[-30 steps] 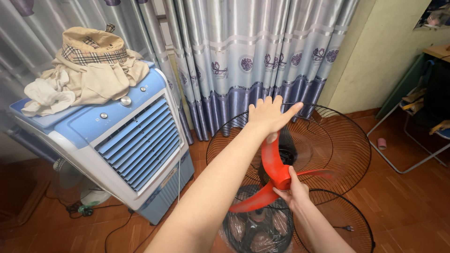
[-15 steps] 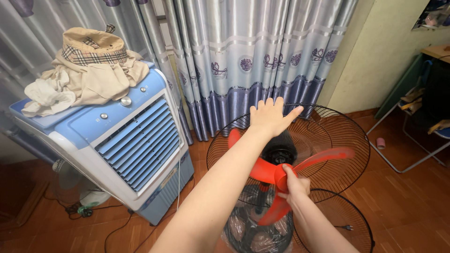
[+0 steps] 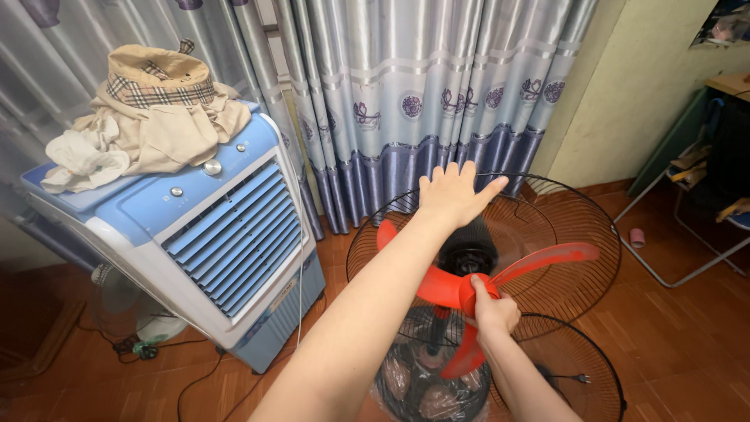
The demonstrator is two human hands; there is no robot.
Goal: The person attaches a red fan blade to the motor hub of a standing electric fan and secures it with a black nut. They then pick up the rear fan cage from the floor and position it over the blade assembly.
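the red fan blade (image 3: 500,281) has turned since a second ago: the lobe that stood upright now points to 2 o'clock, so the blade seems loose enough to spin on its shaft. the right hand (image 3: 492,309) is closed around the red hub at the centre of the rear wire guard (image 3: 578,234). the left hand (image 3: 455,194), fingers spread flat, presses the guard's rim at 12 o'clock. the left forearm hides the motor and part of the blade; the fan's stand is hard to make out.
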